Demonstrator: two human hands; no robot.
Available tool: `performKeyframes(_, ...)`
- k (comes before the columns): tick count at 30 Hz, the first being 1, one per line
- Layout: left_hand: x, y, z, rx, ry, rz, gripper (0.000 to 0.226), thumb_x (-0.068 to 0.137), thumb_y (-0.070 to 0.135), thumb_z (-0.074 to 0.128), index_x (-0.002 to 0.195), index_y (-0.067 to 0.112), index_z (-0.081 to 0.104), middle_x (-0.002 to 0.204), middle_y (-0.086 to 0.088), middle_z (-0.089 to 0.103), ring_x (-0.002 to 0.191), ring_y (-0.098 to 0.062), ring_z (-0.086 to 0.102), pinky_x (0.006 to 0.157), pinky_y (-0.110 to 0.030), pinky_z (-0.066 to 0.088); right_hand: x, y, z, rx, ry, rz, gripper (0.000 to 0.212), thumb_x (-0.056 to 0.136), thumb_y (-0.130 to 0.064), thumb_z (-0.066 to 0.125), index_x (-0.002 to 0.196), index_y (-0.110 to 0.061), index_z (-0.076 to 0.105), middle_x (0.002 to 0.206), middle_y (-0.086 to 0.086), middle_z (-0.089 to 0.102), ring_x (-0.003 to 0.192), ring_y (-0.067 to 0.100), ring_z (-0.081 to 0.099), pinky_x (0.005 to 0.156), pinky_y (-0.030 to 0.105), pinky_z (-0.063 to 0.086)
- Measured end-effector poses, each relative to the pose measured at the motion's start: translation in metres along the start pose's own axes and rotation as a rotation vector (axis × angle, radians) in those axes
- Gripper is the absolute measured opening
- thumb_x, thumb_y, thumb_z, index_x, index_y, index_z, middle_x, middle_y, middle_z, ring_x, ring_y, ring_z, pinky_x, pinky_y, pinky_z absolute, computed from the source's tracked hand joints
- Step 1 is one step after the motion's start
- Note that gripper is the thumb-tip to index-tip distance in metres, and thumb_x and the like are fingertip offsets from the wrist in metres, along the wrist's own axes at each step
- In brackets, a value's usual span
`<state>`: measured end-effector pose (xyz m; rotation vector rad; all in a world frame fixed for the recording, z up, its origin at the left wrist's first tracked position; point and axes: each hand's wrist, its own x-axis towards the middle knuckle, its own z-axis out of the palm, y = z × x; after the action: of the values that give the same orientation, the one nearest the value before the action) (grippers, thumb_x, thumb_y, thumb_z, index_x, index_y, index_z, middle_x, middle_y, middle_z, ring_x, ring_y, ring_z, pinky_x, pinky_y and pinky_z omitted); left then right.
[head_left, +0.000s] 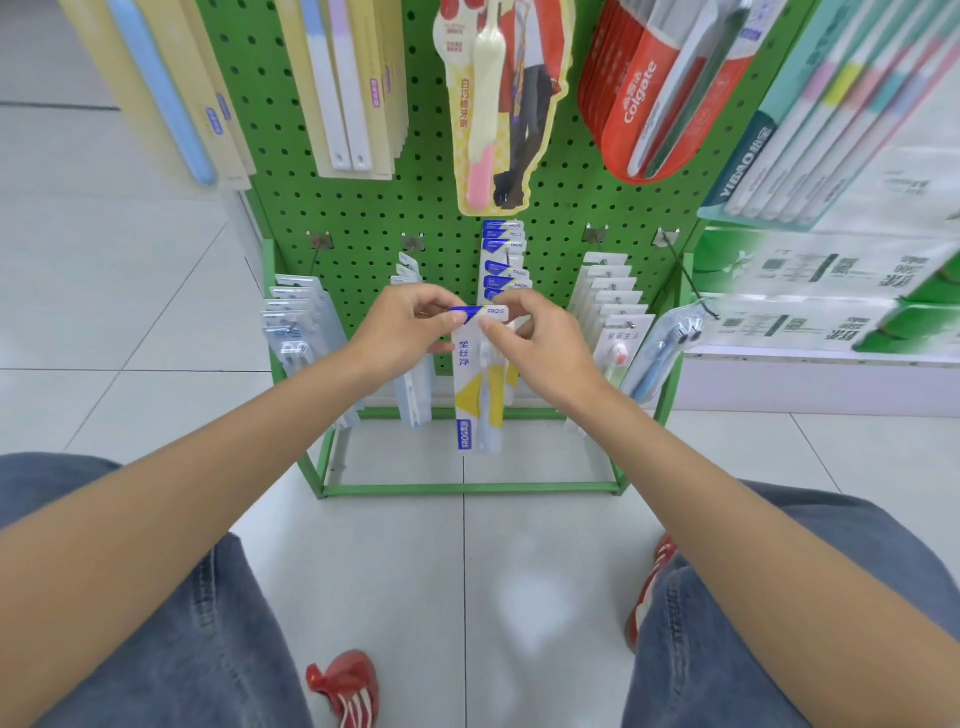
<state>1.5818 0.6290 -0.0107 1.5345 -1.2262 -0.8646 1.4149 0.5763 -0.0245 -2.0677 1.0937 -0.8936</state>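
Observation:
A long toothbrush pack (479, 384), white with a blue top strip and a yellow patch, hangs upright in front of a green pegboard rack (363, 218). My left hand (405, 327) pinches the pack's top left corner. My right hand (535, 338) pinches its top right edge, thumb on the front. Behind the pack, several packs of the same blue-and-white kind (505, 260) hang in a row on one hook. Both hands sit at the front end of that row.
Other toothbrush packs hang on hooks left (296, 322) and right (613, 296) of the row, and larger packs hang above. A bare hook (691, 280) sticks out at the right. Boxed goods fill a shelf (821, 358) at right. The rack's green base frame (467, 488) rests on the tiled floor.

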Motion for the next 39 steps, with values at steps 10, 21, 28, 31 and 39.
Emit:
performKeyframes(10,0.007,0.005,0.031,0.013,-0.169,-0.080,0.008,0.098,0.013,0.059,0.099,0.015,0.066,0.093,-0.002,0.067,0.083,-0.009,0.061,0.076,-0.026,0.058,0.003,0.003,-0.020,0.151,0.050,0.157,0.021,0.101,-0.022,0.048,0.090,-0.008,0.058,0.068,-0.008,0.044,0.064,0.010,0.041,0.061,0.028,0.034)
performKeyframes(21,0.009,0.007,0.057,-0.134,-0.130,-0.092,0.014,0.097,0.009,0.058,0.108,0.009,0.067,0.104,-0.008,0.070,0.088,-0.014,0.064,0.078,-0.028,0.060,-0.016,0.030,-0.040,0.241,-0.054,0.307,0.040,0.102,-0.033,0.048,0.085,0.002,0.062,0.071,0.004,0.060,0.058,0.005,0.057,0.062,0.024,0.045)
performKeyframes(28,0.011,0.015,0.067,-0.252,-0.091,-0.128,0.008,0.096,0.010,0.061,0.089,0.009,0.065,0.086,-0.002,0.063,0.078,-0.010,0.059,0.075,-0.025,0.060,-0.049,0.058,-0.038,0.179,-0.257,0.348,0.018,0.094,-0.008,0.060,0.079,-0.018,0.063,0.069,-0.003,0.062,0.056,-0.002,0.057,0.057,0.013,0.042)
performKeyframes(31,0.011,0.019,0.072,-0.267,-0.091,-0.124,0.008,0.096,0.010,0.062,0.089,0.010,0.065,0.087,-0.002,0.063,0.078,-0.009,0.060,0.073,-0.023,0.059,-0.061,0.066,-0.035,0.125,-0.332,0.355,0.018,0.092,-0.007,0.062,0.083,-0.021,0.067,0.071,-0.005,0.063,0.058,-0.001,0.057,0.056,0.012,0.042)
performKeyframes(39,0.013,0.023,0.084,-0.258,-0.086,-0.136,0.014,0.095,0.008,0.061,0.085,0.016,0.065,0.083,0.001,0.065,0.076,-0.009,0.061,0.072,-0.023,0.059,-0.077,0.074,-0.018,-0.035,-0.365,0.362,0.009,0.085,-0.009,0.065,0.090,-0.002,0.067,0.073,0.010,0.060,0.064,0.013,0.048,0.059,0.027,0.038)
